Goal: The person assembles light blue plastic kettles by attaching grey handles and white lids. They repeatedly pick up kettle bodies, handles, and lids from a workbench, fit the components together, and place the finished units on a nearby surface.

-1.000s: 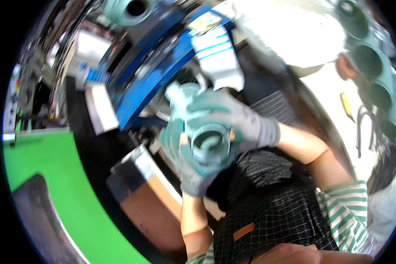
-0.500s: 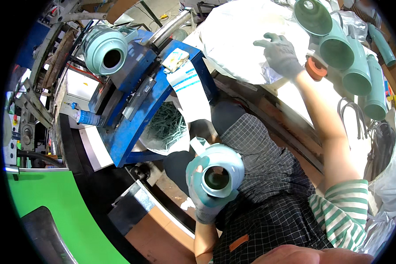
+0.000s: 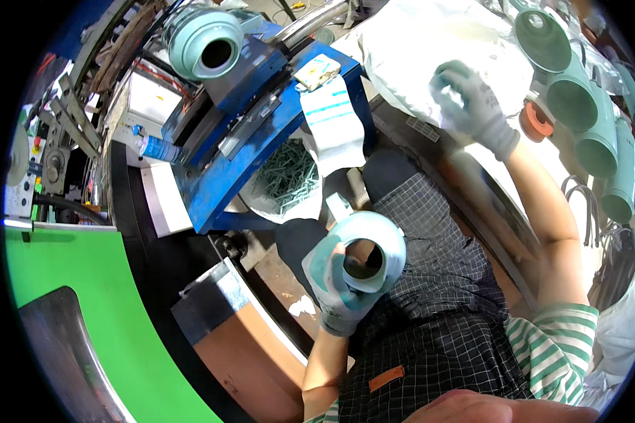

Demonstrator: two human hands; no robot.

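Note:
My left hand point(image 3: 341, 290), in a grey and teal glove, is closed around a pale green plastic pipe fitting point(image 3: 375, 225) with a round dark mouth and a small side lug. The fitting is held above my lap with its mouth turned up toward me. My right hand point(image 3: 478, 109), gloved too and slightly blurred, hovers over the near part of a white plastic sheet or bag point(image 3: 430, 42). Its fingers are curved and apart, and no object shows plainly between them.
A similar fitting point(image 3: 203, 44) sits on the blue machine point(image 3: 222, 173) at upper left. Below it, a white bag holds green plastic scraps point(image 3: 288, 173). Several green pipes point(image 3: 573, 99) and an orange ring point(image 3: 536, 121) lie to the right. A green panel point(image 3: 70, 261) stands at left.
My right hand has drawn slightly back toward me, its spread fingers now curved. The left hand still grips the fitting. The whole view has shifted a little.

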